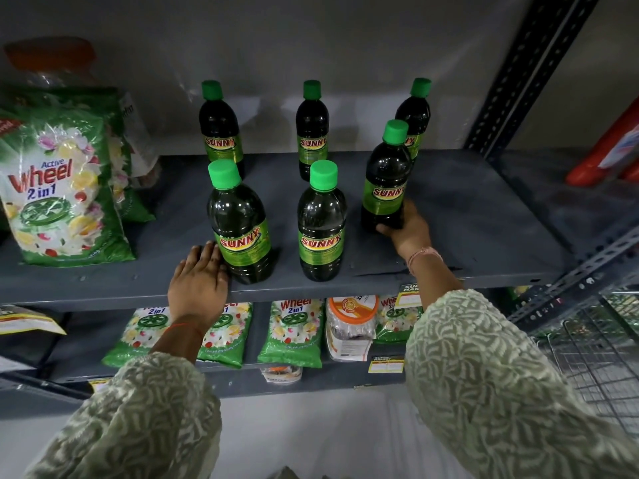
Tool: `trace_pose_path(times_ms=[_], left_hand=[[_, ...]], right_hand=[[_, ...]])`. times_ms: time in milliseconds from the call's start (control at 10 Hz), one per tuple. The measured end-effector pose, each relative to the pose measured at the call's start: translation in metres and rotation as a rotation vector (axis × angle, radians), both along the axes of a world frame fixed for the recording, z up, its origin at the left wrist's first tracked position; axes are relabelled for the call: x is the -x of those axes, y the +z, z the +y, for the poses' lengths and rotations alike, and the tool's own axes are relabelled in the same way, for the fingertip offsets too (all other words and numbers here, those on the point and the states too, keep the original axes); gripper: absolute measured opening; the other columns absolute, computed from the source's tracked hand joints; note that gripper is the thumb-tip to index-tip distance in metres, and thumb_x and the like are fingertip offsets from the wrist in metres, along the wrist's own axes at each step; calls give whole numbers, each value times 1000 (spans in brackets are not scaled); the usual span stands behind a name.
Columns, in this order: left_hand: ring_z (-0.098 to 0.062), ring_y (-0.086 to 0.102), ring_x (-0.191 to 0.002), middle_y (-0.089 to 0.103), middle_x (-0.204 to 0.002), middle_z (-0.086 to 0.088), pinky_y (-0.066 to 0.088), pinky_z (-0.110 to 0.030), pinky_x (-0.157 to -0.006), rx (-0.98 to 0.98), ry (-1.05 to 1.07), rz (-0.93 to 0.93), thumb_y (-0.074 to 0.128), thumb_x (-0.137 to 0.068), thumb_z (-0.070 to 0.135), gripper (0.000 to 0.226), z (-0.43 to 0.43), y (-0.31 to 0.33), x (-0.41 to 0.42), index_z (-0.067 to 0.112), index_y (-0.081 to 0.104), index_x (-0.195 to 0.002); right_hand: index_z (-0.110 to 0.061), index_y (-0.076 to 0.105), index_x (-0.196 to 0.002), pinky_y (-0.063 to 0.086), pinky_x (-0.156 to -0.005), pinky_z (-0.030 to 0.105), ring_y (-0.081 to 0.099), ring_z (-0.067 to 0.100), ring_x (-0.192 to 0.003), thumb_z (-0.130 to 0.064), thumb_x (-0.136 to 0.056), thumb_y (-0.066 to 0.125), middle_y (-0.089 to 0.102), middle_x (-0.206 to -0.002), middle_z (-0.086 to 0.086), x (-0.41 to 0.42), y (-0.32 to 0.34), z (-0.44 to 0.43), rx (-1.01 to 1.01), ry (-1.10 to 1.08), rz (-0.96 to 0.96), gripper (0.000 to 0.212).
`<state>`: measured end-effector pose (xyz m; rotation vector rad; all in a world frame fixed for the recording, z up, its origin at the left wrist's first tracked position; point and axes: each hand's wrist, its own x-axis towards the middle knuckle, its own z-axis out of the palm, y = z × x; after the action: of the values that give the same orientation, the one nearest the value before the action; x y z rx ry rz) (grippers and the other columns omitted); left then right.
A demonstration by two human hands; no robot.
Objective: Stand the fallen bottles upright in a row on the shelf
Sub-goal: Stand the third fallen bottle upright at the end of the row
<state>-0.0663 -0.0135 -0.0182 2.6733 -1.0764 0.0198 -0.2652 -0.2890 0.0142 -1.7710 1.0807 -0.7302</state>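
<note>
Several dark green SUNNY bottles with green caps stand upright on the grey shelf (466, 216). The back row holds a left bottle (221, 129), a middle bottle (312, 129) and a right bottle (415, 115). In front stand a left bottle (240, 226) and a middle bottle (321, 223). My right hand (406, 229) grips the base of the front right bottle (385, 178), which stands upright. My left hand (198, 278) rests flat on the shelf's front edge, its fingers against the front left bottle's base.
A Wheel detergent bag (58, 188) stands at the shelf's left. Red containers (608, 150) sit at the far right beyond the slotted upright (525, 74). More Wheel packs (290, 330) and a jar (351, 326) lie on the lower shelf. A wire basket (594, 357) is lower right.
</note>
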Motion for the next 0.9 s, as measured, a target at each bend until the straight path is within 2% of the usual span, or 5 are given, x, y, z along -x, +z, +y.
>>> trace_pose_path(times_ms=[100,200,300,400,900], left_hand=[[-28,23,-142,31,-151,-9,20,-43,-116,-1,-2,3,18,-81,32,64,-1,0,0,11,32,-139],[-28,23,-142,31,-151,-9,20,-43,-116,7,-2,3,18,-81,31,63,0,-1,0,10,32,-139],[-28,23,-142,32,-151,-9,20,-43,-116,17,-7,8,19,-81,31,63,-1,-1,-1,10,32,-139],[-27,23,-142,32,-151,-9,20,-42,-116,20,-5,4,19,-81,32,63,-1,-1,-2,10,32,-139],[-32,24,-140,31,-151,-13,20,-44,-116,87,-34,30,17,-81,32,64,0,-3,-2,8,31,-139]], right_hand=[[-8,37,-133,35,-94,23,47,27,-125,0,-70,73,52,-135,14,2,1,0,-12,17,-12,73],[-11,6,-145,27,-103,22,31,19,-137,-1,-58,82,26,-153,10,-3,2,5,-50,28,-91,116],[-8,21,-141,31,-94,17,41,24,-131,-6,-59,83,41,-144,13,-10,-1,10,-11,-76,-64,103],[-4,44,-125,36,-84,19,54,29,-117,-10,-64,80,58,-127,17,-10,2,18,24,-147,-9,71],[-2,49,-113,42,-83,25,57,22,-99,-16,-67,79,63,-112,15,49,-7,93,115,-138,-25,56]])
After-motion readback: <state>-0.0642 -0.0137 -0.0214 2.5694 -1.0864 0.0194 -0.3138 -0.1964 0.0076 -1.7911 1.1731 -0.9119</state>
